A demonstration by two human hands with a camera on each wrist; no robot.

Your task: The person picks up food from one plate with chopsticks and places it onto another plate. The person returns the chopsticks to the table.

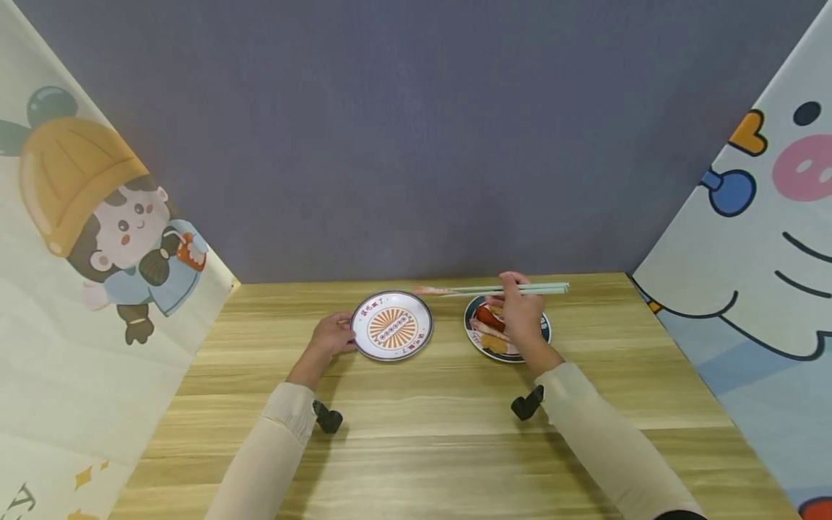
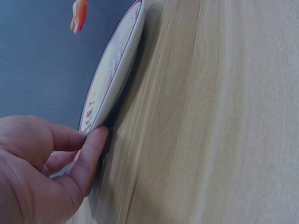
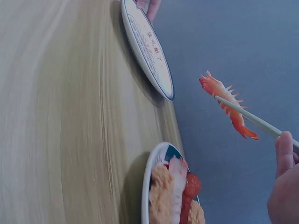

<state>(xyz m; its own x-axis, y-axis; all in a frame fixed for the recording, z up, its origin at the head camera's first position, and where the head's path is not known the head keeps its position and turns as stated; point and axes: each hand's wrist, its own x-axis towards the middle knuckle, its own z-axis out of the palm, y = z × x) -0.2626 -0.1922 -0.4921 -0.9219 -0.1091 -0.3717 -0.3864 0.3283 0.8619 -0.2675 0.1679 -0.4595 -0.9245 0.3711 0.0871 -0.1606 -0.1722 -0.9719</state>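
My left hand (image 1: 333,334) pinches the left rim of a white plate (image 1: 393,326) with a sunburst print and red characters. In the left wrist view, the thumb and fingers grip that plate's edge (image 2: 96,114), which looks slightly raised off the tabletop. My right hand (image 1: 522,314) holds pale green chopsticks (image 1: 546,288) above a second plate (image 1: 546,334). Between the chopstick tips hangs an orange-red shrimp (image 3: 226,100), in the air near the printed plate's right side. The second plate bears a reddish sausage-like piece (image 3: 192,185), a pale pink strip (image 3: 177,186) and tan fried-looking pieces (image 3: 161,193).
Both plates are near the back of a wooden table (image 1: 416,440). A grey-blue panel (image 1: 416,144) rises behind it. Cartoon-printed sheets stand at the left (image 1: 58,361) and right (image 1: 767,303). A black wrist camera (image 1: 327,417) juts from the left sleeve.
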